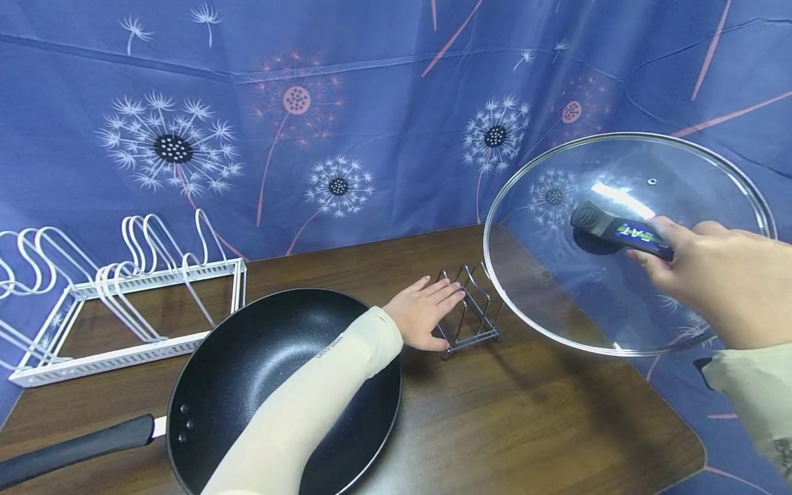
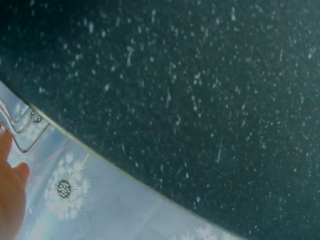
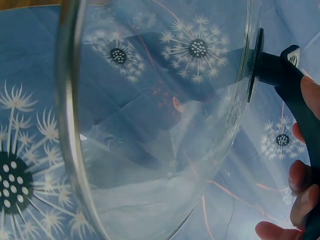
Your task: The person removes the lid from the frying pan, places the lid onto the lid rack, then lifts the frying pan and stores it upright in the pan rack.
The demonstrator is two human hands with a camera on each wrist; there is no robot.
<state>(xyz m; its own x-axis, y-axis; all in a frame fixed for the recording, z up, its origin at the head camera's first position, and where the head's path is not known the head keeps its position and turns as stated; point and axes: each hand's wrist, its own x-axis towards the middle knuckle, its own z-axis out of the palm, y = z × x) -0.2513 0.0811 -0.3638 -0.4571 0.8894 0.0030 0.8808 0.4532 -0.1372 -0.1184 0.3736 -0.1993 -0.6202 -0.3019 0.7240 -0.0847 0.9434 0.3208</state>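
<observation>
My right hand (image 1: 736, 282) grips the black handle (image 1: 640, 237) of a large glass lid (image 1: 526, 275), holding it raised over the table's right side. In the right wrist view, fingers (image 3: 305, 192) curl round the handle and the lid's metal rim (image 3: 70, 115) stands steeply tilted. My left hand (image 1: 425, 313) lies flat with fingers spread at a small wire rack (image 1: 476, 338), its fingertips overlapping the upright wires. Beneath the left forearm sits a black frying pan (image 1: 254, 350), partly covered by the sleeve. Its dark surface (image 2: 175, 100) fills most of the left wrist view.
A white wire rack (image 1: 111, 359) with curved dividers stands at the back left. The pan's long handle (image 1: 74, 448) points to the left edge. Behind the brown wooden table (image 1: 526, 419) hangs a blue curtain (image 1: 396, 137) with a dandelion print.
</observation>
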